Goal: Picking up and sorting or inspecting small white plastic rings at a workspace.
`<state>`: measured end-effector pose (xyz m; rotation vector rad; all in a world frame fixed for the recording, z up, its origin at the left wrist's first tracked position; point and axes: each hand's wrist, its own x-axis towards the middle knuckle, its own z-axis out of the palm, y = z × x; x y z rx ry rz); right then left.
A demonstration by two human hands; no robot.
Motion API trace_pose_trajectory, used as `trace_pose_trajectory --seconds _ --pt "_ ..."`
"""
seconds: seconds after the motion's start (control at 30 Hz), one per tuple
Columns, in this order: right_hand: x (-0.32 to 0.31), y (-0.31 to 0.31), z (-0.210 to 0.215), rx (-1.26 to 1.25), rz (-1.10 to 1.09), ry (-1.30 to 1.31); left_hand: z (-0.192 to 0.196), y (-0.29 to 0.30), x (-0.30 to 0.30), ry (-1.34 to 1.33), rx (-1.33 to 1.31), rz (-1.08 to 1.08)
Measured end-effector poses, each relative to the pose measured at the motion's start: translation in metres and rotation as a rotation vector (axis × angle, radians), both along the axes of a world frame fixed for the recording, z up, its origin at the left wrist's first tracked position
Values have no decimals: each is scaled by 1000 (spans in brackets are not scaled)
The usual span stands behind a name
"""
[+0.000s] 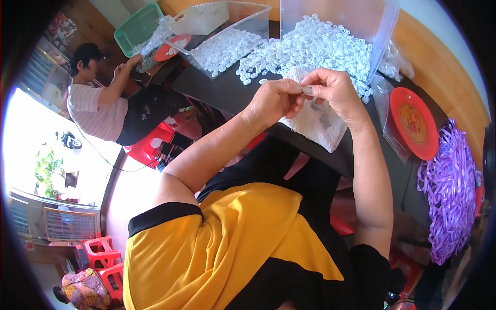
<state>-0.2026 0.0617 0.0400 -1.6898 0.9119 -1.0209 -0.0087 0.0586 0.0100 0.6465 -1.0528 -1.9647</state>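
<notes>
Right now both hands meet over a white cloth (315, 121) on the dark surface (217, 90). Left hand (274, 101) is curled nearly closed, thumb & fingertips pinched together at the spot where it touches the right hand (333, 93). Right hand also curled, thumb & forefinger pinched toward the left. Something tiny sits betw. the two pinches, too small to make out; can't tell which hand really has it.

Just beyond the hands: a heap of small white rings (310, 49), spilling out of a clear bin (385, 31) onto the surface, nearest rings almost at the knuckles. Cloth lies directly under the hands & hangs toward the body.

Left of the left hand, further off: a 2nd clear bin (258, 18) w/ more white pieces, a green basket (135, 26), a white basket (199, 18). Another person (98, 98) in a striped shirt works at that far end.

Right of the right hand: red plate (413, 121) in a clear bag, then a bunch of purple strips (449, 186).
</notes>
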Motion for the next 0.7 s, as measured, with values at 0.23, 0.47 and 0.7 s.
trace_pose_trajectory --seconds 0.23,0.47,0.7 --pt "6 -5 -19 5 -39 56 11 -3 22 -510 -269 248" --pt "15 -6 -28 -128 -219 82 -11 -88 65 -1326 -1413 557" --pt "16 -3 -24 -80 -328 -15 -24 -104 74 -1429 -1308 438"
